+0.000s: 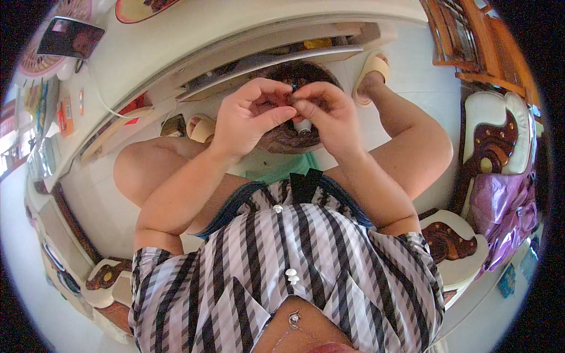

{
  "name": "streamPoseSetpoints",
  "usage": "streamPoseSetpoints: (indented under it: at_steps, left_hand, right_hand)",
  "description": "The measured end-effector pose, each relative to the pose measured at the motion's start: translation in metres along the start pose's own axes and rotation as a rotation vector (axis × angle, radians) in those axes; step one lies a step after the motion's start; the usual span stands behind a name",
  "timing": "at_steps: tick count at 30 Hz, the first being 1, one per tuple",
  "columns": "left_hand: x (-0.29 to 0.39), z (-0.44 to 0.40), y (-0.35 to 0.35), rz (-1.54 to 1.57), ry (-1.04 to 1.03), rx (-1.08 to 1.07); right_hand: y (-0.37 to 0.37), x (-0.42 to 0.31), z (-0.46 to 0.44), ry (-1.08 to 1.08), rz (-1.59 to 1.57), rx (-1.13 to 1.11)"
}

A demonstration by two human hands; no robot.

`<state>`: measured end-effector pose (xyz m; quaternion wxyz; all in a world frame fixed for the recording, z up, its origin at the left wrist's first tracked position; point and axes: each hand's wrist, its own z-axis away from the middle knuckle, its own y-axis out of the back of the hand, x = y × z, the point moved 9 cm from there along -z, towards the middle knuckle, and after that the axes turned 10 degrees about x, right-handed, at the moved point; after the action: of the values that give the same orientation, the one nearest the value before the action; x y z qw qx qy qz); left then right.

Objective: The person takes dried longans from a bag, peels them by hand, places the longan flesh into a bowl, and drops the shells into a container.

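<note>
My left hand [250, 115] and my right hand [329, 115] meet above my lap, thumbs and forefingers pinched close together. A tiny dark piece with a blue-green spot [293, 87] shows between the fingertips; its kind is too small to tell. Beneath the hands is a dark brown round container [282, 141], largely hidden by them. A small white cylinder with a metallic-looking end [303, 127] shows just below my right fingers, over that container. Under the container, something light green [291, 166] lies between my thighs.
A long pale table [194, 35] with an open drawer [235, 73] stands ahead. On it are a tablet-like screen [70, 38], a pink fan [38, 62] and an orange box [65, 116]. A carved sofa [500, 126] with purple cloth [500, 206] is at right.
</note>
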<state>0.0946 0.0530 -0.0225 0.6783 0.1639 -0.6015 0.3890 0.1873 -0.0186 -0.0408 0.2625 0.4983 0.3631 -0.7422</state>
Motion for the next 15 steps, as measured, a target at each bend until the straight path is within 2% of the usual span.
streamPoseSetpoints:
  at_steps: [3,4,7,10,12,15]
  left_hand:
    - [-0.002,-0.001,0.010,-0.092,-0.066,0.065]
    - [0.008,-0.001,0.010,-0.125,-0.174,0.058]
    - [0.029,0.003,0.007,-0.224,-0.435,0.026]
    - [0.039,0.008,0.006,-0.272,-0.535,-0.011]
    - [0.041,0.010,0.003,-0.224,-0.538,-0.027]
    - [0.026,0.004,0.002,-0.133,-0.343,-0.066]
  right_hand:
    - [-0.011,-0.045,0.013,0.669,0.485,0.012]
    - [-0.011,-0.050,0.016,0.684,0.508,0.053]
    - [-0.011,-0.046,0.016,0.457,0.381,0.064]
    - [-0.007,-0.017,0.009,0.075,-0.079,0.030]
    - [-0.008,-0.021,0.008,0.178,-0.010,-0.032]
    - [-0.007,-0.033,0.010,0.327,0.133,-0.047]
